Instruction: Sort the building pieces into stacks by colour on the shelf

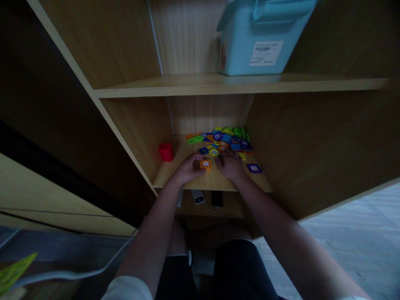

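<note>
Inside a wooden cabinet, my left hand rests on the lower shelf with its fingers curled on an orange toy block. My right hand lies palm down beside it, its fingertips at the near edge of a pile of colourful plastic blocks; whether it grips one is hidden. A lone purple block lies right of my right hand. A red assembled block piece stands at the shelf's left.
A light blue plastic box with a barcode label sits on the upper shelf. A white device and a black one lie below the shelf's front edge. Cabinet walls close both sides.
</note>
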`<state>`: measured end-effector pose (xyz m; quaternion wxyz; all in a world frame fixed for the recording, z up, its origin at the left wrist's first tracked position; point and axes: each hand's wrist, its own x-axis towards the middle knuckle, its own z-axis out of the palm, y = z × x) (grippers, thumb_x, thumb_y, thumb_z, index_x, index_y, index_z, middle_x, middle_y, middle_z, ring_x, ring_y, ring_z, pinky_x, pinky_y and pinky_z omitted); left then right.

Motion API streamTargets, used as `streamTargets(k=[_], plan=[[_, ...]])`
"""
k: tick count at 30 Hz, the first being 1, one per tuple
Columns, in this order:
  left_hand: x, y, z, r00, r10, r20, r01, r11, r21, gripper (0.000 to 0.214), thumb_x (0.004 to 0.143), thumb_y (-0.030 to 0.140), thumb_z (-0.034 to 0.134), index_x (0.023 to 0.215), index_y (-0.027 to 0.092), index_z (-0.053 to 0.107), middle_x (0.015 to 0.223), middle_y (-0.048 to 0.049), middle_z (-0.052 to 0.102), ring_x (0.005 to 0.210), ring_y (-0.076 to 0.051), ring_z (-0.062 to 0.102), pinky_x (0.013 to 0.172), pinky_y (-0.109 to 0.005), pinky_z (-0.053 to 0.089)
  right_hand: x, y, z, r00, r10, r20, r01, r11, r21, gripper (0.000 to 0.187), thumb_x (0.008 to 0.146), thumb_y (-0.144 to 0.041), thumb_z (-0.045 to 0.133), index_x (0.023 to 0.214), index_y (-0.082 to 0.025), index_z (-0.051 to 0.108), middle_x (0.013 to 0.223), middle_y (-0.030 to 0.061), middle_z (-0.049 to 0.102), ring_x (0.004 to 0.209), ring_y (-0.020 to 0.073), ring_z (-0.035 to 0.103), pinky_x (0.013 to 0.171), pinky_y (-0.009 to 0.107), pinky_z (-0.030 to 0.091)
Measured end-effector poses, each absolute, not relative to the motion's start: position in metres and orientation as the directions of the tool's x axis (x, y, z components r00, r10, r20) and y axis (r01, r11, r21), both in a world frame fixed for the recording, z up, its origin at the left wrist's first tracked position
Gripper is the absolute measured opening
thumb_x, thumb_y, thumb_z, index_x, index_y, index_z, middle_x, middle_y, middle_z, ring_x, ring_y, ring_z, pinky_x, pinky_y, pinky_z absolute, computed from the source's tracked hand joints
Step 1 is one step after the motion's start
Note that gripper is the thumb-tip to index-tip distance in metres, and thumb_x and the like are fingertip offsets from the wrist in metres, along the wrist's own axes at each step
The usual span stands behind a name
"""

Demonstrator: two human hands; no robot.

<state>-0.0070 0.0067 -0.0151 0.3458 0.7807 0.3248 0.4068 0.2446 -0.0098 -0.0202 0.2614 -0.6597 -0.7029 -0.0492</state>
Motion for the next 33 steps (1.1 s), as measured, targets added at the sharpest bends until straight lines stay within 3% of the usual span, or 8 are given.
streamTargets(k=[5,13,17,21,23,27,33], plan=[[-0.007,0.008,-0.018,0.446,0.793,0.415,0.230,-0.550,0.803,0.060,0.079,0.033,0.092,0.133,0.023,0.069,0.138,-0.0133,0.072,0.129,-0.030,0.068,0.119,-0.054,0.050,0.246,-0.005,-0.025,-0.022,0.903,0.430,0.953,0.150,-0.264,0.053,0.105,-0.048,0.054,0.142,-0.011,0.066,0.158,0.0224,0.060,0.147,0.0413,0.050,0.123,0.059,0.037],[-0.007,0.006,-0.015,0.443,0.799,0.407,0.260,-0.548,0.795,0.058,0.081,0.036,0.092,0.132,0.024,0.069,0.136,-0.0120,0.073,0.130,-0.031,0.068,0.121,-0.056,0.048,0.248,-0.009,-0.017,-0.038,0.819,0.572,0.910,0.264,-0.318,0.043,0.102,-0.035,0.058,0.133,-0.009,0.072,0.143,0.0219,0.070,0.133,0.0365,0.063,0.118,0.050,0.048],[-0.005,0.002,-0.012,0.430,0.808,0.402,0.263,-0.539,0.800,0.054,0.083,0.040,0.090,0.130,0.025,0.069,0.137,-0.0114,0.072,0.131,-0.030,0.067,0.122,-0.055,0.047,0.253,-0.014,-0.011,-0.008,0.767,0.642,0.843,0.350,-0.408,0.027,0.104,-0.026,0.053,0.115,-0.018,0.076,0.119,0.0146,0.079,0.111,0.0309,0.072,0.106,0.046,0.057],[-0.004,-0.002,-0.007,0.388,0.822,0.418,0.315,-0.544,0.778,0.044,0.092,0.045,0.083,0.130,0.027,0.070,0.138,-0.0102,0.073,0.132,-0.029,0.067,0.120,-0.054,0.048,0.254,-0.021,-0.007,0.050,0.723,0.689,0.788,0.395,-0.473,0.028,0.106,-0.030,0.056,0.128,-0.019,0.070,0.115,0.0131,0.080,0.103,0.0305,0.075,0.096,0.047,0.061],[-0.004,-0.003,-0.003,0.366,0.797,0.480,0.329,-0.594,0.734,0.036,0.096,0.046,0.078,0.127,0.027,0.072,0.133,-0.0100,0.074,0.129,-0.028,0.068,0.118,-0.053,0.050,0.252,-0.026,-0.004,-0.017,0.681,0.732,0.781,0.466,-0.416,0.028,0.108,-0.032,0.056,0.131,-0.022,0.070,0.118,0.0119,0.079,0.107,0.0298,0.075,0.099,0.047,0.061],[-0.004,-0.004,0.003,0.312,0.728,0.611,0.334,-0.686,0.647,0.025,0.102,0.047,0.070,0.110,0.025,0.078,0.129,-0.0114,0.074,0.128,-0.028,0.068,0.115,-0.053,0.053,0.248,-0.035,0.001,-0.244,0.555,0.795,0.742,0.635,-0.215,0.020,0.110,-0.028,0.059,0.119,-0.026,0.077,0.115,0.0086,0.079,0.111,0.0270,0.072,0.103,0.046,0.060],[-0.004,-0.008,0.009,0.373,0.695,0.615,0.304,-0.718,0.626,0.031,0.103,0.050,0.067,0.095,0.024,0.081,0.134,-0.0124,0.072,0.130,-0.030,0.066,0.117,-0.056,0.050,0.247,-0.040,-0.002,-0.447,0.502,0.740,0.694,0.717,-0.066,0.024,0.109,-0.023,0.060,0.122,-0.030,0.079,0.120,0.0068,0.078,0.115,0.0261,0.068,0.104,0.046,0.061]])
